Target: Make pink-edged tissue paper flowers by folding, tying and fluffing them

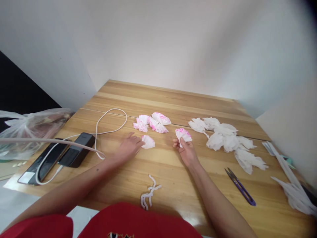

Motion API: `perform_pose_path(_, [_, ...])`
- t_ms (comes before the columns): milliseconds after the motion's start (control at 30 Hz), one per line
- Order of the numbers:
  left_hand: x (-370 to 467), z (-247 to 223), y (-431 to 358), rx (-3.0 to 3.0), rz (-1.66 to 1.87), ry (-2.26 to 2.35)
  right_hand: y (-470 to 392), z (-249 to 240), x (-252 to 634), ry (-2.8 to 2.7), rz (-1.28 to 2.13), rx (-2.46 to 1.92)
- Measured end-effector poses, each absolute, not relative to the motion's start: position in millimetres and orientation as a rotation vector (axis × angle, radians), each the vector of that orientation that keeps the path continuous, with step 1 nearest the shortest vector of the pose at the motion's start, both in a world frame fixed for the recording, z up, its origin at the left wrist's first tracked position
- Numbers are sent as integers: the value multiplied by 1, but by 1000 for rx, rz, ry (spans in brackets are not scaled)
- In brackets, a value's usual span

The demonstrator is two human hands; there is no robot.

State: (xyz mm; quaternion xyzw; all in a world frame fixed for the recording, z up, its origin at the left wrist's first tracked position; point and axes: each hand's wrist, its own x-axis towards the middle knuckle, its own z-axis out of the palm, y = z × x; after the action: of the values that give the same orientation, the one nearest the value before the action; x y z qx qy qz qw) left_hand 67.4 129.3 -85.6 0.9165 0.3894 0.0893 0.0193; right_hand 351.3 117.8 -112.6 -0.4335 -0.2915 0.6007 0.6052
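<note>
Pinched between the thumb and fingers of my right hand (187, 152) is a white tissue paper fan with a pink edge (183, 134), held just above the wooden table. My left hand (130, 145) lies low over the tabletop with its fingers stretched out. Its fingertips meet the left edge of a second pink-edged paper fan (149, 142), which rests flat. Behind both hands sits a group of pink-and-white gathered paper pieces (158, 122). Several plain white gathered tissue pieces (224, 135) lie to the right of my right hand.
Purple thread snips (240, 186) lie at the right, near white paper strips (294, 195). Short white twisted ties (150, 193) are close to my body. On the left are a phone (42, 163), a black power bank (79, 150), a looping white cable (111, 131) and a plastic bag (34, 132).
</note>
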Motion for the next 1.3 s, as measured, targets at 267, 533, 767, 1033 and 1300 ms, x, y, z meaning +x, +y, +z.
perform_pose_path(267, [-12,-73,51,2739,142,1275,119,-117,353,-717,1375,-1025])
perform_pose_path(533, [-25,-31,9,2519,199,1360,119,-116,353,-735,1387,-1030])
perform_pose_path(767, [111,17,34,2493,209,344,120,-117,353,-749,1380,-1033])
perform_pose_path(1033, [235,34,50,2333,-232,-498,119,-121,357,-783,1395,-1022])
perform_pose_path(1300, [238,10,63,2172,-68,-585,118,-114,355,-741,1406,-1068])
